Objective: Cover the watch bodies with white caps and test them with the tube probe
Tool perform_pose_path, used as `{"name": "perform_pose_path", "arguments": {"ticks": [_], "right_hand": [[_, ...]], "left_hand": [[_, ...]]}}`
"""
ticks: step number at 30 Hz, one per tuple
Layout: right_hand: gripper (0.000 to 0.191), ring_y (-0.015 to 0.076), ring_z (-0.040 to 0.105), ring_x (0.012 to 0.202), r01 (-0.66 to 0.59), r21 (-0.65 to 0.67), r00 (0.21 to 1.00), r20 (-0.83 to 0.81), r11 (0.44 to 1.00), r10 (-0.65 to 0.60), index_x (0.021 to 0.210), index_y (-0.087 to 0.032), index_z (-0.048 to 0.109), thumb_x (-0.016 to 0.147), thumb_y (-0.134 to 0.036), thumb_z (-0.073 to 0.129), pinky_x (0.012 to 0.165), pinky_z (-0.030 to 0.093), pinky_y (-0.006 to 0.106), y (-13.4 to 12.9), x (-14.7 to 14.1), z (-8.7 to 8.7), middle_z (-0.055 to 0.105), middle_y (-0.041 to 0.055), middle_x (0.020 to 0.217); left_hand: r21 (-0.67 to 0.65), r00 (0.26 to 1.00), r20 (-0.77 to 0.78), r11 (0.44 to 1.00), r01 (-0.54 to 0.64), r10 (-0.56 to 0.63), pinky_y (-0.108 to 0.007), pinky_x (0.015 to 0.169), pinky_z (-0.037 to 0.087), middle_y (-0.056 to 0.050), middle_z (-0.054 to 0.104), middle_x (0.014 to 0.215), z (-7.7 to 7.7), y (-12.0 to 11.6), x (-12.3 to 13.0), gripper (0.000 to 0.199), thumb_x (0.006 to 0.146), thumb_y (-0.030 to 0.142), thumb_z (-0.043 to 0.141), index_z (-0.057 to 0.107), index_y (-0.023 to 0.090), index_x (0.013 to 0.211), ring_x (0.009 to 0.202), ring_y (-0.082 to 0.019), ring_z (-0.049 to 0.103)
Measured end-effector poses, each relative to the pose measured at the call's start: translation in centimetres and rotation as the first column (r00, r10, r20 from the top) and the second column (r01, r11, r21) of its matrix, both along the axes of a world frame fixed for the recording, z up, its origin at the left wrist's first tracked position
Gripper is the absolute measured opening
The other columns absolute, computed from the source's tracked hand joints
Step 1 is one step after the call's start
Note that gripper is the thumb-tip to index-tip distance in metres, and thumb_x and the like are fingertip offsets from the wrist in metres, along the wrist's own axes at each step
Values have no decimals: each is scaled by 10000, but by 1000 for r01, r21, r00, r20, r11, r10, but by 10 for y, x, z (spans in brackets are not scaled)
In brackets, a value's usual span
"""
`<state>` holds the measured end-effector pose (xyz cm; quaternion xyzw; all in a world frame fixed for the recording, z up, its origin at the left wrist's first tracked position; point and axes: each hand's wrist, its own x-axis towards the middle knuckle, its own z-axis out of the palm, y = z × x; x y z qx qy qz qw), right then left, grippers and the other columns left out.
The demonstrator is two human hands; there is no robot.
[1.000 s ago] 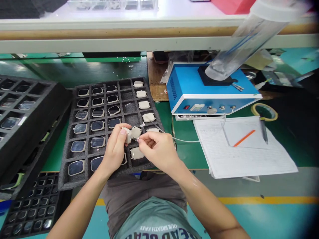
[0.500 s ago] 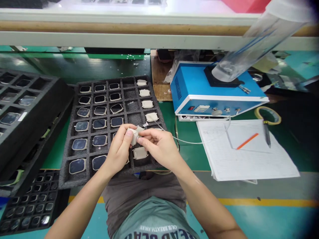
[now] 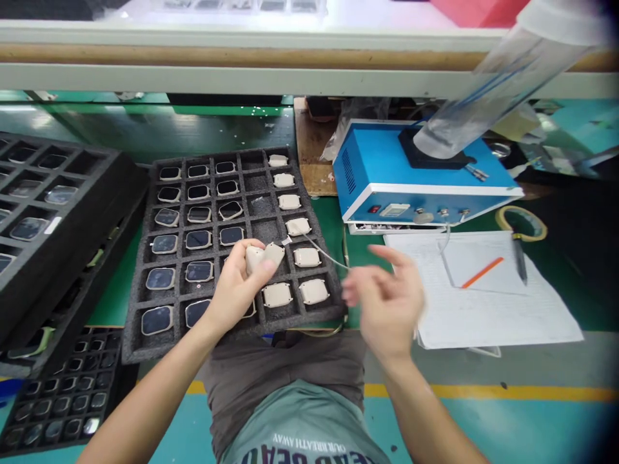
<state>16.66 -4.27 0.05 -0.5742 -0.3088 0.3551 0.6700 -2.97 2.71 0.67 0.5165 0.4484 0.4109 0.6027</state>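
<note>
My left hand [image 3: 236, 287] is closed around a small beige watch case [image 3: 254, 258], over the right part of a dark foam tray [image 3: 181, 334]. A second beige piece [image 3: 275, 255] rests against that case, by the thumb tip; I cannot tell whether they are joined. My right hand [image 3: 387, 306] is blurred, right of the tray, with its fingers apart and no object visible in them. A thin white cable [image 3: 326, 255] runs from a beige watch case in the tray [image 3: 298, 227] towards my right hand and passes out of sight there. More watches fill the tray's compartments.
Stacked foam trays [image 3: 72, 238] stand at the left, with another watch tray [image 3: 60, 406] lower down. At the right are a blue box [image 3: 387, 161] bearing a clear tube [image 3: 488, 90], papers [image 3: 464, 322], a pen [image 3: 519, 258] and a tape roll [image 3: 522, 222]. A shelf crosses above.
My right hand has left the beige watch case and swung right, off the tray. Two cases it covered at the tray's right side now show. My left hand still holds its case.
</note>
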Motion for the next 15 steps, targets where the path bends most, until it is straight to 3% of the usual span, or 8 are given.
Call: {"name": "perform_pose_path", "arguments": {"ticks": [2,3,6,8,12,15], "right_hand": [[467,69,516,471,251,26,955,-168,968,-243,1148,-279,569,768,-290,841,445,432,165,-17,20,-8,629,-107,660],[457,56,489,470,267,-20,923,-280,963,-262,1107,-272,580,746,-294,859,433,415,151,-21,28,-11,594,-111,666],[400,26,421,459,36,-147,810,-574,988,-115,955,-225,604,710,-353,893,393,376,129,-11,42,-14,510,-102,689],[368,17,378,444,-101,-124,731,-682,987,-11,861,-215,576,739,-371,886,377,353,118,4,41,-12,450,-108,664],[412,13,370,433,-79,-85,601,-799,993,-20,732,-217,462,828,-327,847,375,353,96,17,34,-11,408,-117,606],[289,9,417,439,-66,-131,547,-834,989,-74,818,-198,556,864,-297,823,383,393,102,10,37,-15,500,-103,635]], "left_hand": [[-10,999,-32,1000,11,-11,-259,560,324,62,470,760,1,-1,-1,380,855,425,778,528,231,1065,624,-123,403],[-10,999,-39,1000,24,-24,-259,555,319,63,467,758,2,-2,0,359,860,405,767,526,233,1065,621,-122,399],[15,998,-55,1000,1,0,-266,559,317,61,466,752,2,-4,1,305,881,386,726,530,235,1058,618,-124,396],[46,995,-73,997,-67,70,-268,573,330,59,471,763,2,-3,2,324,861,377,741,530,229,1057,623,-120,399],[47,991,-16,991,-128,129,-272,599,401,39,534,816,-3,3,1,388,841,400,720,539,214,1130,655,-129,483],[20,991,59,993,-117,116,-283,638,482,-4,624,914,-5,7,-1,386,840,375,660,575,198,1173,738,-154,601]]}}
